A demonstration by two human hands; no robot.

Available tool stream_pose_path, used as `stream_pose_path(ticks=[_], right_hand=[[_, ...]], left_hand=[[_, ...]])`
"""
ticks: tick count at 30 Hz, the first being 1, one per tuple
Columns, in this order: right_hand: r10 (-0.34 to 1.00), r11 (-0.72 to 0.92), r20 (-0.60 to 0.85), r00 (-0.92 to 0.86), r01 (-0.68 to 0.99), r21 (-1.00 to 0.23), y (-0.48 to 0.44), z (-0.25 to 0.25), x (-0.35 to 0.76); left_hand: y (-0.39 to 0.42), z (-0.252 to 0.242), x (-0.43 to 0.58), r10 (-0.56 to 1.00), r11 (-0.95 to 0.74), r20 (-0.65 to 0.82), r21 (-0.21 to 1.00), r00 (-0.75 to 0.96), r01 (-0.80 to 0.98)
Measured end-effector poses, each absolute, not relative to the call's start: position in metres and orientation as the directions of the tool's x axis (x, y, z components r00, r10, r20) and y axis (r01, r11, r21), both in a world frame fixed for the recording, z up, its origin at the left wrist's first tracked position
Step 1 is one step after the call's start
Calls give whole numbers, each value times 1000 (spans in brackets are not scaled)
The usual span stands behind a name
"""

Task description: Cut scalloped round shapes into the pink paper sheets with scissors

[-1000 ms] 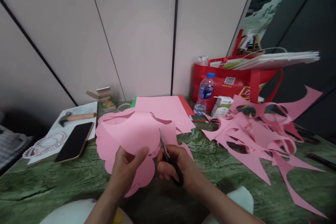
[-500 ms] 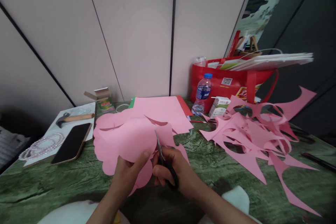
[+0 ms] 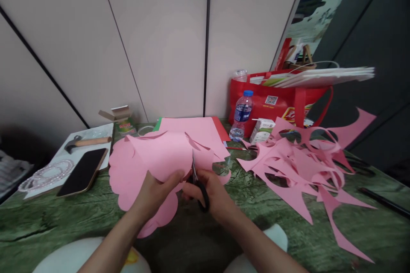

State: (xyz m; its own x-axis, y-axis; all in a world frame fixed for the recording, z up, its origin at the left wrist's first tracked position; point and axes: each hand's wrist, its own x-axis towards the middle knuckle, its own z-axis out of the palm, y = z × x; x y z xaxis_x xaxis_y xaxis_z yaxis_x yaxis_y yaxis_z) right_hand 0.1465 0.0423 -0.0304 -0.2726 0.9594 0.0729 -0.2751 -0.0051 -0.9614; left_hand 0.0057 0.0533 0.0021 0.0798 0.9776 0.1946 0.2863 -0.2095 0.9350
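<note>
My left hand is closed on the lower edge of a pink paper sheet, thumb on top. Black-handled scissors sit in my right hand, fingers wrapped round the loops. Their blades point away from me and lie against the right part of the sheet, beside a curved cut edge. Beneath and to the left of the held sheet are pink scalloped paper pieces, partly covered by it. Behind lies a stack of pink paper, with green and red sheets showing at its sides.
Pink paper offcuts are heaped on the right of the green table. A water bottle, a small carton and a red bag stand behind. At left are a phone, a hammer and beads.
Both hands and the scissors have moved slightly up. The held sheet is lifted and bends more, and its right part has shifted against the blades. The whole view has shifted a little.
</note>
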Motion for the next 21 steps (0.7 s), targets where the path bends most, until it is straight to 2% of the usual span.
stream_pose_path(ticks=[5, 12, 16, 19, 21], right_hand=[[961, -39, 31, -274, -246, -968, 49, -34, 152], [945, -150, -79, -316, -207, -967, 49, -26, 159], [941, -129, -28, -339, -279, -952, 46, -32, 153], [914, -202, -29, -405, -393, -897, 42, -34, 149], [890, -262, -38, -455, -441, -858, 39, -33, 147]], left_hand=[[63, 2, 13, 967, -252, 215, 898, 140, 362], [65, -3, 10, 969, -247, 230, 912, 89, 329], [61, -8, 6, 949, -310, 299, 848, 95, 430], [57, -11, 4, 911, -390, 399, 755, 103, 527], [55, -12, 2, 900, -408, 424, 741, 100, 533]])
